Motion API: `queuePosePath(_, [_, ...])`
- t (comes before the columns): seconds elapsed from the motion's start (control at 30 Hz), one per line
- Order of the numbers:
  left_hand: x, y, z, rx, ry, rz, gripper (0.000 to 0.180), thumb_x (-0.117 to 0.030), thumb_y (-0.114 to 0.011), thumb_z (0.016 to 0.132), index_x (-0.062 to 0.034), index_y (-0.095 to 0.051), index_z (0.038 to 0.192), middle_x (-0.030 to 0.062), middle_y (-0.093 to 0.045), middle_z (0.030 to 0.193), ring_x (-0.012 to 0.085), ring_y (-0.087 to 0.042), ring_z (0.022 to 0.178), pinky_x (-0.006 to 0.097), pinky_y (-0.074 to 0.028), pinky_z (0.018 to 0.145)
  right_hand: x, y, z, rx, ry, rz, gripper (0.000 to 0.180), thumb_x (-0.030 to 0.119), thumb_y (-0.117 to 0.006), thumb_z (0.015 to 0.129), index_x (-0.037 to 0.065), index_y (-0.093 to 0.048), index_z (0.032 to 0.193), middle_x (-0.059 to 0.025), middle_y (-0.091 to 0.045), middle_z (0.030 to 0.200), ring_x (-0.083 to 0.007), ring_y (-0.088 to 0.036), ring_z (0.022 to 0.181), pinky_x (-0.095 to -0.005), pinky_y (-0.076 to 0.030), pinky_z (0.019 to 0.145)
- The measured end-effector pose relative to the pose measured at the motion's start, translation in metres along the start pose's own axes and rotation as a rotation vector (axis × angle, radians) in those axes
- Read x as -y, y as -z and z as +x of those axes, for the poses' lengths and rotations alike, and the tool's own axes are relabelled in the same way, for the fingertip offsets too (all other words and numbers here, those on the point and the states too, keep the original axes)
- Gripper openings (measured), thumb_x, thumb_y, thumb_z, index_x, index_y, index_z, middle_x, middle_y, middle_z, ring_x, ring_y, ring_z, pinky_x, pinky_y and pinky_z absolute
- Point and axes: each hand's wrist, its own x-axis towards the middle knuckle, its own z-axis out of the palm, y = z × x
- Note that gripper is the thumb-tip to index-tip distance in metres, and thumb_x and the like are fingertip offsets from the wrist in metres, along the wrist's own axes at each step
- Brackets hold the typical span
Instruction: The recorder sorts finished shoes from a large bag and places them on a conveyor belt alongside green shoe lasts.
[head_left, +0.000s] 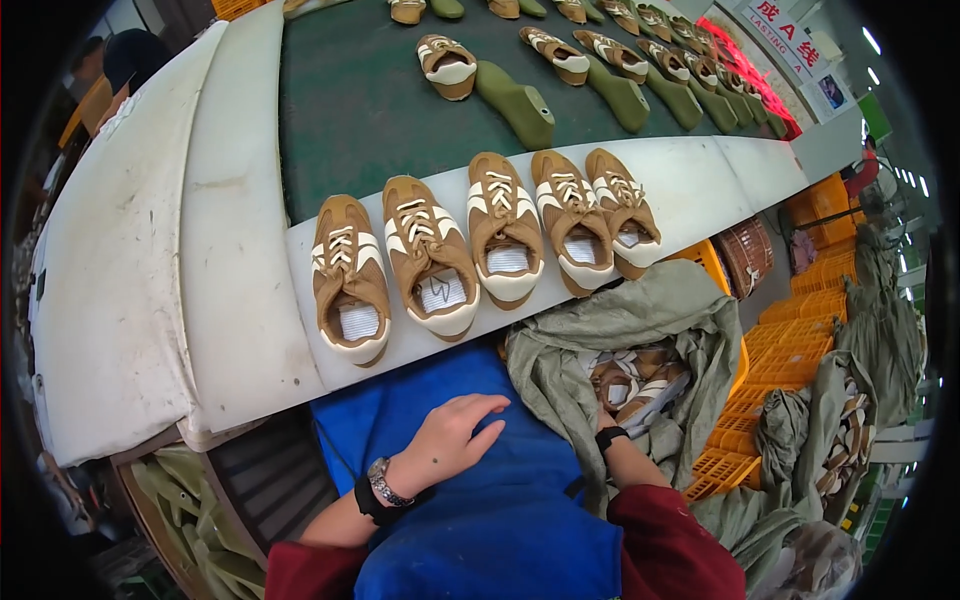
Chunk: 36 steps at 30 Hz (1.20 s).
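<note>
The left hand (pixel 456 437) was empty and loosely open above the blue apron (pixel 490 540). The right hand (pixel 604 419) was inside the grey-green sack (pixel 548 372) beside brown-and-white shoes (pixel 655 392), its grip hidden and impossible to tell. Five laced shoes (pixel 502 212) stood on the white table (pixel 715 185).

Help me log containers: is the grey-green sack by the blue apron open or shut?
Open: the sack has its mouth spread wide, showing brown-and-white shoes, and the right hand dips inside.
</note>
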Motion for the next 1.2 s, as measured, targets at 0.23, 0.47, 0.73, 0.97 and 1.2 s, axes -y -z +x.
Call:
queuePosePath(0.23, [0.005, 0.0, -0.001, 0.014, 0.009, 0.013, 0.024, -0.011, -0.062, 0.083, -0.0028, -0.06, 0.106, 0.0124, -0.065, 0.097, 0.0287, -0.063, 0.088, 0.034, -0.05, 0.078, 0.015, 0.024, -0.014, 0.083, -0.122, 0.425, 0.049, 0.04, -0.057, 0.084, 0.007, -0.049, 0.12, -0.0165, -0.057, 0.104, -0.0348, -0.055, 0.097, -0.0439, -0.046, 0.083])
queuePosePath(0.47, [0.002, -0.007, 0.008, 0.068, 0.016, -0.003, 0.024, -0.011, -0.062, 0.082, -0.0032, -0.059, 0.105, 0.0126, -0.065, 0.096, 0.0298, -0.062, 0.087, 0.035, -0.05, 0.077, 0.088, 0.03, 0.012, 0.128, -0.26, 0.866, 0.05, 0.042, -0.056, 0.085, 0.008, -0.048, 0.121, -0.0151, -0.056, 0.106, -0.0335, -0.055, 0.098, -0.0421, -0.046, 0.084])
queuePosePath(0.73, [0.002, -0.002, 0.006, 0.082, 0.049, 0.027, 0.025, -0.01, -0.063, 0.082, -0.0031, -0.06, 0.106, 0.0116, -0.065, 0.096, 0.0285, -0.063, 0.089, 0.035, -0.05, 0.078, 0.091, 0.066, 0.009, 0.173, -0.371, 1.364, 0.052, 0.045, -0.055, 0.086, 0.008, -0.047, 0.121, -0.0137, -0.056, 0.107, -0.0319, -0.054, 0.099, -0.0401, -0.046, 0.084])
queuePosePath(0.97, [0.003, 0.002, -0.006, 0.05, 0.076, 0.082, 0.025, -0.008, -0.063, 0.081, -0.0026, -0.059, 0.105, 0.0119, -0.065, 0.094, 0.0287, -0.063, 0.089, 0.035, -0.05, 0.078, 0.173, 0.176, -0.007, 0.379, -0.542, 1.517, 0.063, 0.029, -0.06, 0.086, 0.007, -0.032, 0.139, -0.013, -0.05, 0.13, -0.0237, -0.051, 0.113, -0.0358, -0.041, 0.096])
queuePosePath(1.2, [0.0, -0.008, 0.007, 0.099, 0.026, 0.082, 0.025, -0.007, -0.063, 0.081, -0.0021, -0.059, 0.105, 0.0124, -0.065, 0.094, 0.0295, -0.063, 0.088, 0.035, -0.05, 0.078, 0.131, 0.118, 0.049, 0.185, -0.549, 1.313, 0.07, 0.012, -0.069, 0.079, -0.007, -0.032, 0.135, -0.0172, -0.047, 0.132, -0.027, -0.051, 0.114, -0.0348, -0.046, 0.089])
